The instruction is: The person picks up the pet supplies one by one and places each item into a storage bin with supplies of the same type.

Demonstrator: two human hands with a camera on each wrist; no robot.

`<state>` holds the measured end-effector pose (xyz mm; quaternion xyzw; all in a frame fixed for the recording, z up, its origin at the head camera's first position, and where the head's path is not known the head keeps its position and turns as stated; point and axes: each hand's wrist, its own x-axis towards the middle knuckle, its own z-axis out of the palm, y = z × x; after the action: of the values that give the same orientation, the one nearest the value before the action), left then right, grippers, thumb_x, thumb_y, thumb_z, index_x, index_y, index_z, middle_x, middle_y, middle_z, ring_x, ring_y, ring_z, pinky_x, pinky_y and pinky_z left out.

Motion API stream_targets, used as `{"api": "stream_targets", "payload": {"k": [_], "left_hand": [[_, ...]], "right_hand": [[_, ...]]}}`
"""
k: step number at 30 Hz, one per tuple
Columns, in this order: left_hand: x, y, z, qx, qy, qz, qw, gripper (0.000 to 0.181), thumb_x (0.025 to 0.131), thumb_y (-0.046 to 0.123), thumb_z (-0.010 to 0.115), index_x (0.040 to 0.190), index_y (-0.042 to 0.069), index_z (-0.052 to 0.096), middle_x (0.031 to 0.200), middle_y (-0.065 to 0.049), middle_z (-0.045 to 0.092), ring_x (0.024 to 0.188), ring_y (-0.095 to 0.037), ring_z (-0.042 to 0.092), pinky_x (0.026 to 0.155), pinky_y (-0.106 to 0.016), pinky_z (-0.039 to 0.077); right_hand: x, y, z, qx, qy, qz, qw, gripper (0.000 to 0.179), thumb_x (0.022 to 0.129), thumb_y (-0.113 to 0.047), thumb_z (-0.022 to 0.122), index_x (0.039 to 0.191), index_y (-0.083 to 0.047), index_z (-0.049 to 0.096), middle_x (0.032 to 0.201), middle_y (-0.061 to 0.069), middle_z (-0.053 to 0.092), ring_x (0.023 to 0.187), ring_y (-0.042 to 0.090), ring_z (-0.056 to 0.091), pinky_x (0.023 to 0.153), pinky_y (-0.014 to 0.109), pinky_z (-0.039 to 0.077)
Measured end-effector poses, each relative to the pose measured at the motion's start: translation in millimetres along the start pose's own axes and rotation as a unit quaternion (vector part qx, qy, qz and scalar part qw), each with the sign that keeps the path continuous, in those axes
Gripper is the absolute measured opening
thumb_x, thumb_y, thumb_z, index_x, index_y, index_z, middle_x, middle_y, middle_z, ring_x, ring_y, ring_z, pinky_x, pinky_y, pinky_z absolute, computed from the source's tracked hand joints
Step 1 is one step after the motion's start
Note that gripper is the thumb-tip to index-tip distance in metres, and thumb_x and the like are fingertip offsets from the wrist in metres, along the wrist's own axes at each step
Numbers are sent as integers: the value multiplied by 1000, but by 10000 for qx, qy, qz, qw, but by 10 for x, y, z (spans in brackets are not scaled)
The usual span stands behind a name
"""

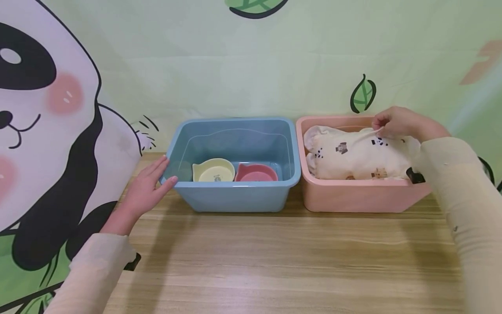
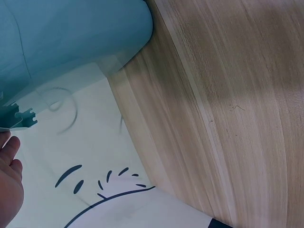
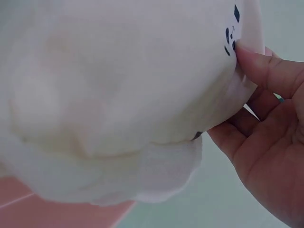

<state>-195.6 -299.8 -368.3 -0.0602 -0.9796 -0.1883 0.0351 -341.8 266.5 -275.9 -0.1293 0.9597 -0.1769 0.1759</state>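
Observation:
A small cream pillow (image 1: 333, 152) with frilled ends and printed animal faces lies in the pink bin (image 1: 353, 196). My right hand (image 1: 400, 122) pinches its far edge. In the right wrist view, the thumb of this hand (image 3: 275, 114) presses on the pillow (image 3: 114, 85) near a printed panda, with fingers behind the cloth. To the left stands the blue bin (image 1: 235, 198), and my left hand (image 1: 147, 187) rests at its left rim with fairly straight fingers. Inside the blue bin are a yellow cat-shaped dish (image 1: 215, 168) and a red cat-shaped dish (image 1: 256, 172), their lower parts hidden by the front wall.
Both bins stand side by side on a wood-grain table (image 1: 274, 261), close to a green backdrop (image 1: 176, 65) with leaves on it. A large printed panda (image 1: 113, 135) fills the left side. Dark wrist-camera parts (image 1: 415, 175) show at the right sleeve.

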Motion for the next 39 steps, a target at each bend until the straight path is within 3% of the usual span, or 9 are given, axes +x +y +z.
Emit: {"api": "stream_targets", "payload": {"k": [15, 23, 39], "left_hand": [[-10, 1, -17, -4, -29, -39, 10000, 71, 87, 53, 40, 141, 11, 21, 148, -10, 19, 132, -38, 20, 98, -63, 22], [-10, -2, -25, -10, 11, 79, 10000, 68, 89, 48, 42, 141, 9, 21, 147, -13, 21, 130, -40, 22, 97, -63, 22], [0, 13, -26, -7, -17, -51, 10000, 69, 88, 50, 41, 142, 12, 20, 147, -10, 19, 132, -38, 20, 98, -63, 22]], "right_hand": [[59, 46, 30, 313, -136, 168, 9993, 4, 85, -7, 52, 87, -3, 53, 85, 10, 48, 88, 26, 40, 70, 35, 34], [104, 72, 78, 329, -236, -1, 9992, 4, 83, -6, 55, 84, -2, 54, 81, 6, 46, 83, 22, 40, 66, 31, 33], [175, 85, 98, 502, -255, 70, 9984, 3, 84, -6, 54, 84, -3, 54, 82, 7, 44, 83, 23, 39, 65, 31, 31]]}}
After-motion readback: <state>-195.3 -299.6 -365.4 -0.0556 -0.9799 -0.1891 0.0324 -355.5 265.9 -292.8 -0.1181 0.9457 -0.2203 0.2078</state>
